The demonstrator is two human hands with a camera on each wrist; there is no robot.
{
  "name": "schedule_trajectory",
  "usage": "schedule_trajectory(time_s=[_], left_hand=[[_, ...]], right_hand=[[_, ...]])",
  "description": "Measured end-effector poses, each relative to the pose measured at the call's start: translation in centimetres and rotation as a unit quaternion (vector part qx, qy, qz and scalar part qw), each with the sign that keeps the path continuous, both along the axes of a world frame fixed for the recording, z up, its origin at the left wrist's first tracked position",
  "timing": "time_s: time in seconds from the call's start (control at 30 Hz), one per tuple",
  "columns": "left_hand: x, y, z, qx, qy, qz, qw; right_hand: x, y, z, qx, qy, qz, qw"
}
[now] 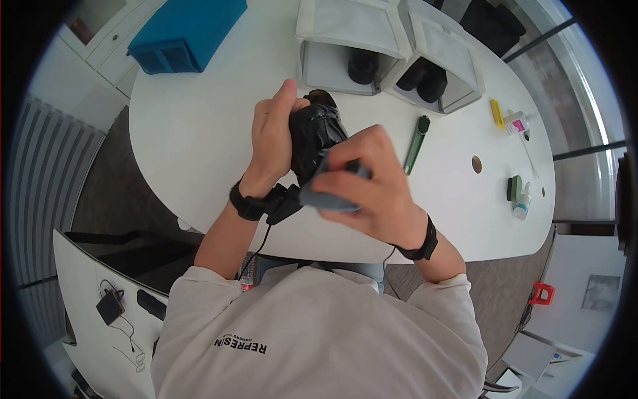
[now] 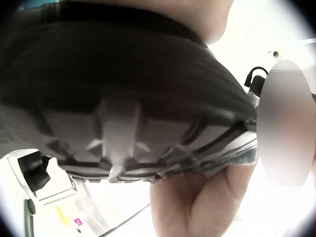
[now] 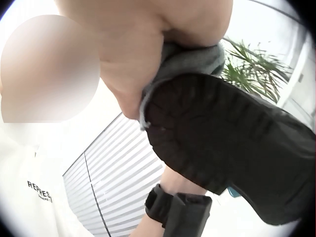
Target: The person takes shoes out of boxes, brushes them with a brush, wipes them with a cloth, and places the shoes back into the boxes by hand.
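Observation:
Above the near part of the table, a glossy black shoe (image 1: 314,136) with a thick, ridged sole (image 3: 197,123) is held in the air. My left hand (image 1: 269,136) grips it along its left side; the fingers are mostly hidden behind it. The right hand (image 1: 379,183) pinches a bunched grey cloth (image 1: 329,201) against the end of the shoe nearest my body. In the right wrist view the cloth (image 3: 190,64) wraps over the rounded end of the sole. The left wrist view is filled largely by the sole's lugged edge (image 2: 118,128).
Two white open-fronted boxes (image 1: 352,23) with black shoes (image 1: 363,66) inside stand at the back of the white table (image 1: 199,133). A green brush (image 1: 417,143) lies right of my hands. Farther right are bottles (image 1: 522,203) and a yellow item (image 1: 497,114). A blue bag (image 1: 183,33) sits back left.

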State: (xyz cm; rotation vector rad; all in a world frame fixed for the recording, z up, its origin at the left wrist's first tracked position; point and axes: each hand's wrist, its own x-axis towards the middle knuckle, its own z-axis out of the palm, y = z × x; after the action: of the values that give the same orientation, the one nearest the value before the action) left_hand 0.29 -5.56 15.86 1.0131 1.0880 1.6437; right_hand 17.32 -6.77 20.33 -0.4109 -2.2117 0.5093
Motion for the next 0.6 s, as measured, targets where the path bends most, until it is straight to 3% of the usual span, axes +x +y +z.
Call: schedule_trajectory(time_s=[0.1,0.23,0.4,0.6], left_hand=[[-0.2,-0.2,-0.3,0.000,0.025,-0.010,1.000],[-0.1,-1.3,-0.6,-0.005,-0.002,-0.020,1.000],[0.2,-1.9,-0.9,0.005,0.003,-0.054,0.999],[0.3,-2.9,-0.9,0.013,0.023,-0.001,1.000]], right_hand=[[0.0,-1.0,0.2,0.098,-0.107,0.050,0.988],[1.2,-0.1,-0.8,0.125,-0.071,0.099,0.985],[1.2,1.9,-1.8,-0.087,0.038,0.033,0.995],[-1.4,3.7,-2.2,-0.155,0.091,0.037,0.983]])
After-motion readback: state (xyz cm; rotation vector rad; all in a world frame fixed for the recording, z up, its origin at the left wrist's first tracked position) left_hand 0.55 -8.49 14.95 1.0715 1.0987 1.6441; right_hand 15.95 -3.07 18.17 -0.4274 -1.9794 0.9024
